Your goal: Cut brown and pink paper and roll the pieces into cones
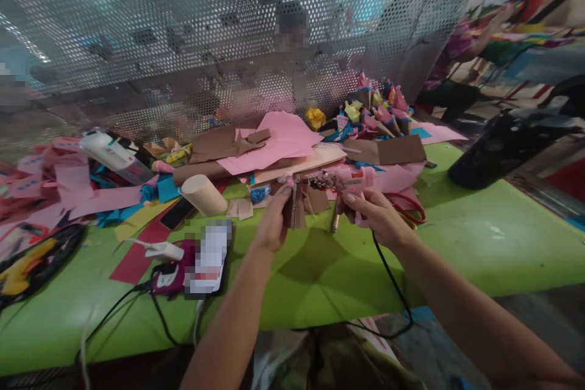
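My left hand (273, 222) is closed on a small folded brown paper piece (297, 212) with a bit of pink at its top. My right hand (377, 212) is wrapped round the handle of a pink glue gun (361, 180). The gun's nozzle end points left toward the brown paper piece; whether the tip touches it I cannot tell. From the gun's handle a black cord (388, 268) runs down over the table's front edge. Just behind my left hand lies a blue crumpled piece (260, 194).
On the green table (484, 244) stand a cardboard tube (203, 195) and a dark bottle (498, 146). A phone (209, 259) lies by a purple power strip (171, 277). Pink paper sheets (274, 140) and paper cones (384, 113) are piled along the perforated metal panel (219, 42). A person (457, 61) sits at right.
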A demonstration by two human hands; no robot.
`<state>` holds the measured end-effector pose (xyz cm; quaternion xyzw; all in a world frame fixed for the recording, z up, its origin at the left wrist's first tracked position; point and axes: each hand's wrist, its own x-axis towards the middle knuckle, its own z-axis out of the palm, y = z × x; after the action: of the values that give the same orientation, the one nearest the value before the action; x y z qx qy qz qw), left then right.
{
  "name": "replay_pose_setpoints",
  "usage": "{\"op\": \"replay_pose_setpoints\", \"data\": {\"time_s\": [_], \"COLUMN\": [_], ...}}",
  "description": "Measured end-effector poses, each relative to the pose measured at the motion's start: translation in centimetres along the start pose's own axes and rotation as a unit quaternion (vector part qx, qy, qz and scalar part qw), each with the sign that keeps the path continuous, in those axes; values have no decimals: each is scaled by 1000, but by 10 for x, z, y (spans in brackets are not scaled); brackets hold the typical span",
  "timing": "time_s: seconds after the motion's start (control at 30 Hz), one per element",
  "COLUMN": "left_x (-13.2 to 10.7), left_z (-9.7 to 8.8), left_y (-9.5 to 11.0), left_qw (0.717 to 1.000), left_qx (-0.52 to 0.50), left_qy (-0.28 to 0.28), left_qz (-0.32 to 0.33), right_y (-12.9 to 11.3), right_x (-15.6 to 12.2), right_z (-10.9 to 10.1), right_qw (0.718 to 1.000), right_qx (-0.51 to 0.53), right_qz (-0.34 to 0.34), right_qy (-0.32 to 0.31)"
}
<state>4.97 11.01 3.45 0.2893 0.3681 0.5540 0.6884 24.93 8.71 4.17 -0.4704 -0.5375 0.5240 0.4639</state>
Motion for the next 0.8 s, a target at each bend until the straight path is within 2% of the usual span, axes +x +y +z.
{"op": "replay_pose_setpoints", "data": {"time_s": [0.17,0.4,0.8], "left_x": [-1,-3,2], "left_z": [2,3,-3], "left_y": [1,3,-1], "left_qw": [1000,999,1000], "left_qx": [-8,4,-1], "left_qy": [24,-36,28], "left_qz": [1,0,-5], "right_y": [0,3,2], "right_x": [1,1,0], "right_z": [1,0,0], "right_qw": [1000,998,999], "right_qx": [27,44,30], "right_qz": [2,5,12], "right_qy": [17,34,3]}}
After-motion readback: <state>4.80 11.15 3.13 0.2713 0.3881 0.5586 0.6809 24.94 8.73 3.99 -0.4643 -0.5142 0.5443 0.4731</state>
